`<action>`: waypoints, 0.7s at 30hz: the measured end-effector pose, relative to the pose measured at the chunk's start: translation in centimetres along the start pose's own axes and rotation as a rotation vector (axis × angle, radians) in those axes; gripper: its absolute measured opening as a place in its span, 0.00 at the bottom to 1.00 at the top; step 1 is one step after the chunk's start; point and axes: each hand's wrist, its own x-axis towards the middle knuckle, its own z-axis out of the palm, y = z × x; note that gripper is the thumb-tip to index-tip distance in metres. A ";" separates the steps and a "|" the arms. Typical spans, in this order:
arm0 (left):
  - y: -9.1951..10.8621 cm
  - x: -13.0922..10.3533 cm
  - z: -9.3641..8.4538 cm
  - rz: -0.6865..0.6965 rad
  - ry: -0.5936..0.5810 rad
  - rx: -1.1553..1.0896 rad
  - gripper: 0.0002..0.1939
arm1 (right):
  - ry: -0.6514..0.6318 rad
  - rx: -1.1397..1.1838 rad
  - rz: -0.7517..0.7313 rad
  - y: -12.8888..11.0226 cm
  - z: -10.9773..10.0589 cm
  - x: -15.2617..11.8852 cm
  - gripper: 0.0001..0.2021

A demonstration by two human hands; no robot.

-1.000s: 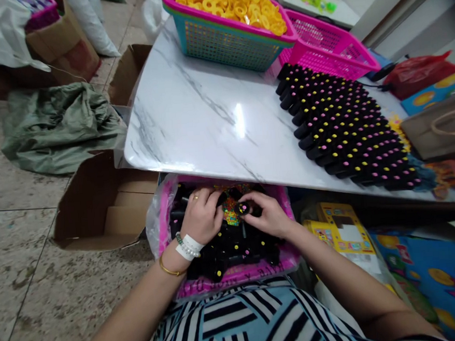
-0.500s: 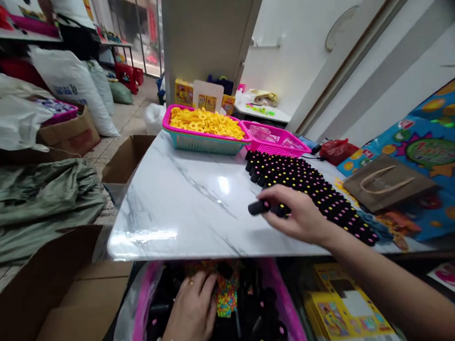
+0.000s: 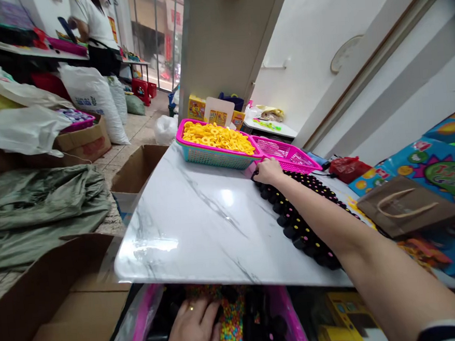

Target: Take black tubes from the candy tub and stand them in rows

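Observation:
My right hand (image 3: 268, 172) reaches to the far end of the rows of black pieces (image 3: 312, 221) with pink and yellow dots. Its fingers are closed down at the corner of the rows, and what they grip is hidden. My left hand (image 3: 194, 328) rests in the pink-rimmed bin (image 3: 296, 324) below the table edge, fingers slightly apart, over black pieces and small multicoloured beads (image 3: 231, 326). Whether it holds anything is hidden. Just beyond my right hand stand a basket of yellow rings (image 3: 221, 163) and a pink basket (image 3: 300, 160).
The white marble table (image 3: 192, 219) spreads ahead. Cardboard boxes (image 3: 72, 316) stand at the left, with a green sheet (image 3: 43, 209) on the floor. A brown paper bag (image 3: 402, 213) lies at the right. A person (image 3: 96, 29) stands at the far left.
My right hand has moved forward from over the table to the far end of the black rows; the black piece it held is now hidden. My left hand stays in the bin. The view has shifted.

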 end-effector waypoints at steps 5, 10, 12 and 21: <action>0.7 0.3 -0.6 -0.114 0.082 -0.127 0.18 | 0.141 0.205 -0.161 -0.7 -3.9 -6.1 0.21; 1.6 1.1 -1.7 -0.242 0.121 -0.358 0.19 | -0.081 0.642 -0.467 -5.4 -6.2 -22.1 0.10; 1.8 1.2 -1.7 -0.298 0.114 -0.427 0.21 | -0.183 0.726 -0.539 -7.6 -5.0 -27.4 0.11; 2.8 0.8 -1.0 -0.185 -0.009 -0.445 0.13 | -0.349 0.991 -0.497 -10.7 3.8 -32.7 0.17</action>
